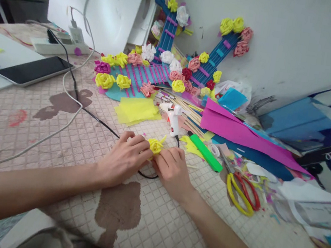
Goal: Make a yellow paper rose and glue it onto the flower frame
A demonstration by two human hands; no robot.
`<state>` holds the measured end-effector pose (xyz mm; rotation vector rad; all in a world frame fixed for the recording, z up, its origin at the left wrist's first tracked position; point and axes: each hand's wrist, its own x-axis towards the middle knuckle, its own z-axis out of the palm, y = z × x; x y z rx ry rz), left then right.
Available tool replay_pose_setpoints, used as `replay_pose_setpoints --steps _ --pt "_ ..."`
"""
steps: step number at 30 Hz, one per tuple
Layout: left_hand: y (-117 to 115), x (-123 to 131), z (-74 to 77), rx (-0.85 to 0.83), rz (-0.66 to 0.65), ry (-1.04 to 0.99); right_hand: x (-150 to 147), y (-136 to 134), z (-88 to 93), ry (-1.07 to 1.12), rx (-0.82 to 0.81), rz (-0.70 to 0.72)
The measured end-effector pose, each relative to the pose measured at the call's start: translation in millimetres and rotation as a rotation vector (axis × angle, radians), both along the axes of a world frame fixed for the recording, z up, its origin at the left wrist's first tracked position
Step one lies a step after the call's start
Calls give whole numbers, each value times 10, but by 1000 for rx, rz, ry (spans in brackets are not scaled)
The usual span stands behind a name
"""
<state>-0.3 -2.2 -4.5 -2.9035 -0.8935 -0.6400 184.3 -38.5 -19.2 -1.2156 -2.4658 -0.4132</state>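
Though partly hidden, yellow paper flower (155, 146) between left hand (125, 157) and right hand (173, 169), lower edge in their closed grip

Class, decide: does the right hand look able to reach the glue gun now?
Probably yes: the glue gun lies just beyond the right hand, only its black cable between, though the yellow flower would likely need releasing first.

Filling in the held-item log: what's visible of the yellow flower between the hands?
The yellow flower is small and bright, with bunched, folded petals that look like crepe paper and a thin point sticking up at its right. The fingers of the left hand and right hand pinch it from both sides, hiding its lower part. It sits nearer than the white glue gun; whether it touches the tabletop can't be told.
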Motion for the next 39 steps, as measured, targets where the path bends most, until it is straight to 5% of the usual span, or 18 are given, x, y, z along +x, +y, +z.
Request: replay_pose_setpoints --steps 20,25,34,39 --pt "16 -8 -19 135 12 17 -10 -7 31 124 -45 3" --pt "48 -50 -25 115 6 12 232 -76 126 404 -91 -57" --pt "126 -121 5 116 -82 -37 598 -356 42 311 -287 -170" --pt "200 -168 -6 137 -124 -71 901 -685 0 296 -212 -307"
